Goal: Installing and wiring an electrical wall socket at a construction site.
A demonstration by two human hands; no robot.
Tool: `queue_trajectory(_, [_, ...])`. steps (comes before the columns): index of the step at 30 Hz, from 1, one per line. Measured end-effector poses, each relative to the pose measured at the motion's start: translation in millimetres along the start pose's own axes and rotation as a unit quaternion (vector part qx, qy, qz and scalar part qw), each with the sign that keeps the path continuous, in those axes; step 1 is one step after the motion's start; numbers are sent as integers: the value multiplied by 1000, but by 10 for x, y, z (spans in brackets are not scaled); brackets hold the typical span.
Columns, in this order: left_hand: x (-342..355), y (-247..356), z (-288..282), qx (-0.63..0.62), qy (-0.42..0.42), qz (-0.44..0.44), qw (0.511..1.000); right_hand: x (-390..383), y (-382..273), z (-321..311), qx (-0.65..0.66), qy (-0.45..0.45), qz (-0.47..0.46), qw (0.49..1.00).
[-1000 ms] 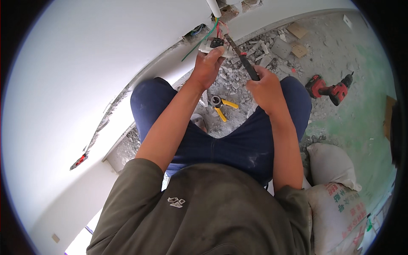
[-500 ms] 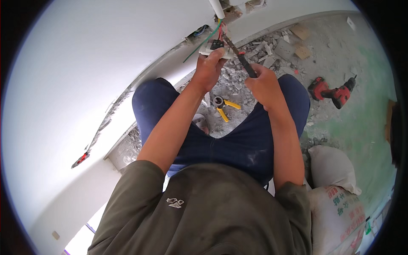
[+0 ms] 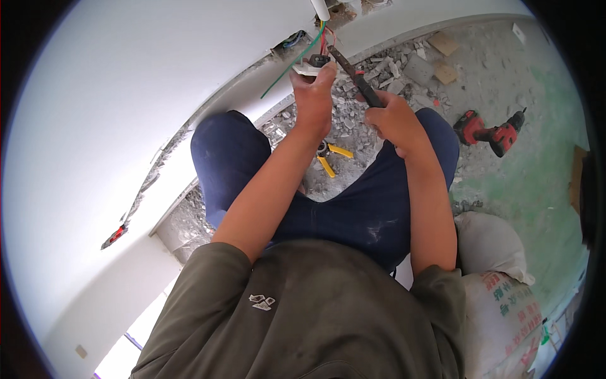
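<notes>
My left hand (image 3: 314, 104) grips a white wall socket plate (image 3: 305, 69) with a black block (image 3: 319, 60) on its back. Red and yellow wires (image 3: 324, 42) run down to that block from a white conduit (image 3: 320, 9). A loose green wire (image 3: 282, 74) slants off to the left of the plate. My right hand (image 3: 396, 123) is closed around a long dark tool (image 3: 367, 92) with a red band; its exact kind is unclear. The tool's tip lies close beside the wires, and I cannot tell whether it touches them.
Yellow-handled pliers (image 3: 341, 151) lie on the floor between my knees. Rubble (image 3: 379, 72) lines the wall's foot. A red cordless drill (image 3: 495, 134) rests to the right, and filled sacks (image 3: 495, 246) lie behind it. A red-and-black tool (image 3: 115, 237) shows by the left wall.
My left hand has turned, and the socket plate has tilted and moved slightly up and left. The green wire has swung left with it. My right hand keeps its hold on the tool.
</notes>
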State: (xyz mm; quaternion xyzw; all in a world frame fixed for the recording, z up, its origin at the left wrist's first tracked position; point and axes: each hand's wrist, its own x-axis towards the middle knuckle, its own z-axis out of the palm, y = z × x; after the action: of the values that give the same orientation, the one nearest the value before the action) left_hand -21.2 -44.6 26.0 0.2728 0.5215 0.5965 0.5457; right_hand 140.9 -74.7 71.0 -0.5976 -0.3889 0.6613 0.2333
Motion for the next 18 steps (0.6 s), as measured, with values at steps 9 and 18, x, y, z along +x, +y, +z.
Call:
queue_trajectory(9, [-28, 106, 48, -309, -86, -197, 927, 3, -230, -231, -150, -13, -46, 988])
queue_trajectory(18, [-29, -34, -2, 199, 14, 171, 965, 43, -387, -398, -132, -90, 46, 986])
